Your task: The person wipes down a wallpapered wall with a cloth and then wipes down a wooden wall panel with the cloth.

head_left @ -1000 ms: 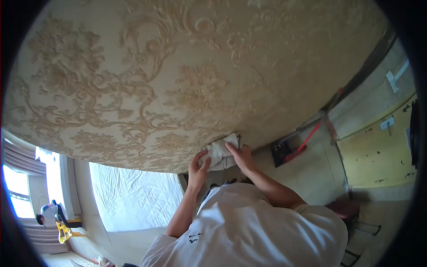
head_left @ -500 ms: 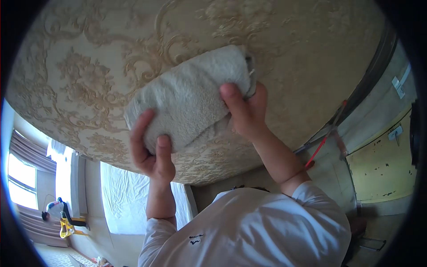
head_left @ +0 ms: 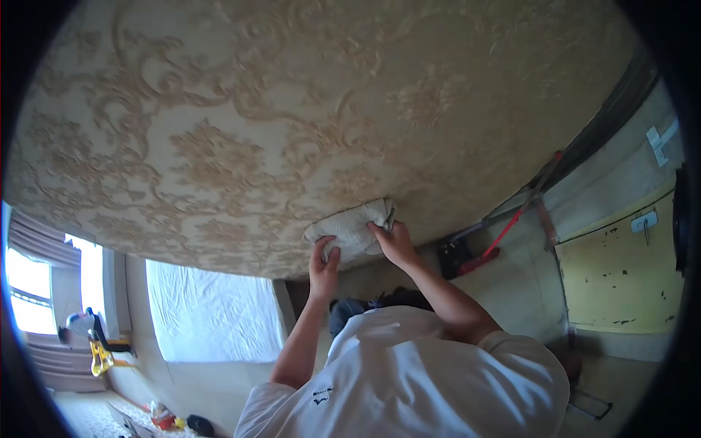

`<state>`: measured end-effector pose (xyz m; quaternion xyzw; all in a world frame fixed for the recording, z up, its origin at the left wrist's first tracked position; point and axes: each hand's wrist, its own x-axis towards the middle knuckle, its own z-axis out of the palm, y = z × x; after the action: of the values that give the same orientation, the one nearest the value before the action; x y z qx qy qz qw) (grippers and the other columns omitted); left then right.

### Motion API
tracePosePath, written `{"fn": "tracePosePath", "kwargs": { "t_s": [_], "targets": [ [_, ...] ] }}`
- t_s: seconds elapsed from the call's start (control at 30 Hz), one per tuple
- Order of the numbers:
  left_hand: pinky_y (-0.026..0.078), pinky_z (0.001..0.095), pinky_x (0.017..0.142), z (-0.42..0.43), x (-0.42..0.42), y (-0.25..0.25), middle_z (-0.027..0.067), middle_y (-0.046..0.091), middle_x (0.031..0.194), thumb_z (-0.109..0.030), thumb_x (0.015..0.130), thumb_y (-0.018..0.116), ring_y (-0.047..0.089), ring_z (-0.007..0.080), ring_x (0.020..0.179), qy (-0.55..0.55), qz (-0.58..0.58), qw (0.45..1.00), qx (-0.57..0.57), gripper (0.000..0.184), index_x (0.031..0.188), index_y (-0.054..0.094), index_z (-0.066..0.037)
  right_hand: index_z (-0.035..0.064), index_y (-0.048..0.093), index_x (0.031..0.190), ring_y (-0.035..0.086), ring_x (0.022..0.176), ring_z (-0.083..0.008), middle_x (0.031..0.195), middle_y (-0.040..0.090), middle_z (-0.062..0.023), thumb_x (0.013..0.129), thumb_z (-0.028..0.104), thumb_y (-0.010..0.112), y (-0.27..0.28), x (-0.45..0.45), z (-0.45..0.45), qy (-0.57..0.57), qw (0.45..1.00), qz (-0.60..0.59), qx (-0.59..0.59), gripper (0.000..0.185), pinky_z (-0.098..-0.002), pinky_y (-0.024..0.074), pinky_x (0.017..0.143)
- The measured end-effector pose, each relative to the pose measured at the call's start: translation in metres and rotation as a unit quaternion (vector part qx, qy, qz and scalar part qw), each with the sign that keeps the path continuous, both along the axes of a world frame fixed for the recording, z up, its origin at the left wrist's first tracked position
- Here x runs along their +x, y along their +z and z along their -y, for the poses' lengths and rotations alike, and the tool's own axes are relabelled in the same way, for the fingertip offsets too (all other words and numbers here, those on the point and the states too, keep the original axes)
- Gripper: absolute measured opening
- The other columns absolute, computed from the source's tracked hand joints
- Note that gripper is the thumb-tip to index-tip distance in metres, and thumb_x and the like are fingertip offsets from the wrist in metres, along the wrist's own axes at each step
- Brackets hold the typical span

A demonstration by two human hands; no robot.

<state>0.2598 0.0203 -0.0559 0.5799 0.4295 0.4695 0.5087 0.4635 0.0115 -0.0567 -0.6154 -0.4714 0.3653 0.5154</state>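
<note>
Head view. Cloth: one, pale grey-white, soft-textured, folded into a pad, held at the scroll-and-flower wallpaper; contact unclear. Left hand pinching its lower left edge; right hand pinching its right end. Shirt: white, small dark chest mark, illegible.
</note>
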Motion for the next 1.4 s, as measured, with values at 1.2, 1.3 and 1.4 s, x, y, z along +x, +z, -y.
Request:
{"fn": "tracePosePath", "kwargs": {
  "t_s": [1.2,1.3,1.4],
  "targets": [
    [0.046,0.0258,0.077,-0.016,0.064,0.102,0.0069,0.063,0.097,-0.006,0.096,0.057,0.056,0.0132,0.090,0.074,-0.107,0.982,0.141,0.013,0.108,0.062,-0.003,-0.0038,0.067,0.090,0.060,0.063,-0.0099,0.069,0.066,-0.0076,0.088,0.019,0.068,0.104,0.054,-0.016,-0.042,0.979,-0.057,0.190,0.023,-0.0304,0.0465,0.058],
    [0.046,0.0255,0.076,-0.013,0.065,0.026,0.0061,0.063,0.094,-0.007,0.097,0.055,0.056,0.0134,0.084,0.067,-0.082,0.992,0.067,0.012,0.106,0.062,-0.003,-0.0032,0.066,0.092,0.064,0.066,-0.0153,0.070,0.067,-0.0109,0.087,0.018,0.068,0.040,0.055,-0.008,-0.057,0.984,-0.031,0.164,0.021,-0.0340,0.0477,0.061],
    [0.043,0.0222,0.064,-0.003,0.068,-0.028,-0.0006,0.055,0.087,-0.010,0.099,0.053,0.048,0.0067,0.076,0.021,-0.032,0.999,-0.032,0.019,0.117,0.059,-0.007,-0.0030,0.067,0.091,0.069,0.073,-0.0252,0.075,0.069,-0.0159,0.088,0.023,0.067,-0.020,0.060,0.006,-0.057,0.998,-0.005,0.031,0.026,-0.0383,0.0497,0.065]
  ]
}}
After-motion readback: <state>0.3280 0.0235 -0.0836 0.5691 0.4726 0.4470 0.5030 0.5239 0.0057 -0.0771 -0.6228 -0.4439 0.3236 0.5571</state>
